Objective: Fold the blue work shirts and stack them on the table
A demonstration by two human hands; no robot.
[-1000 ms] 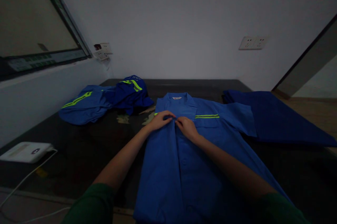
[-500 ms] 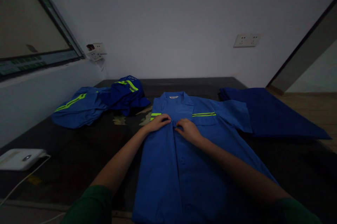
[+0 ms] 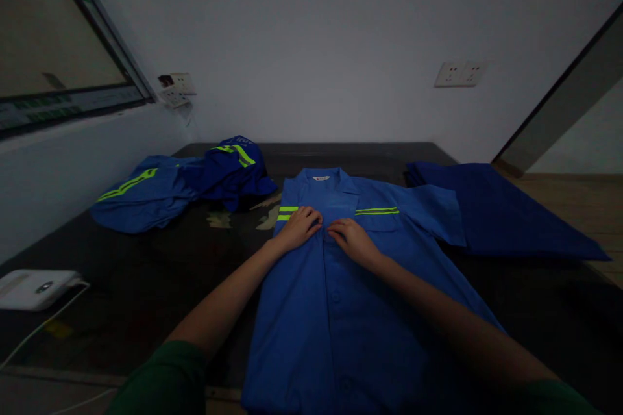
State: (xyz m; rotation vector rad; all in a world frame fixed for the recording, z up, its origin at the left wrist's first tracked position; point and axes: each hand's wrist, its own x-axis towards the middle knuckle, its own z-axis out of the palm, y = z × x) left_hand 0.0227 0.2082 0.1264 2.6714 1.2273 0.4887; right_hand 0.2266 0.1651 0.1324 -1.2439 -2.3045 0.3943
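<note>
A blue short-sleeved work shirt with yellow-green reflective stripes lies front up, its collar pointing away from me. Just under the collar opening, my left hand has its fingers bent and closed on the front edge of the shirt. Facing it across the front opening, my right hand pinches the cloth of the other side below the chest stripe. The fingertips of both hands are close together but apart. Whatever lies under the fingertips is hidden. Lower down the front, buttons show.
Crumpled blue garments with reflective stripes lie at the left on the dark table. At the right is folded dark blue cloth. A white device with a cable sits at the left edge. Wall sockets are behind.
My left hand has shifted slightly right and lies flatter over the front edge. My right hand has stayed nearly in place. The raised cloth between the hands now lies flatter.
</note>
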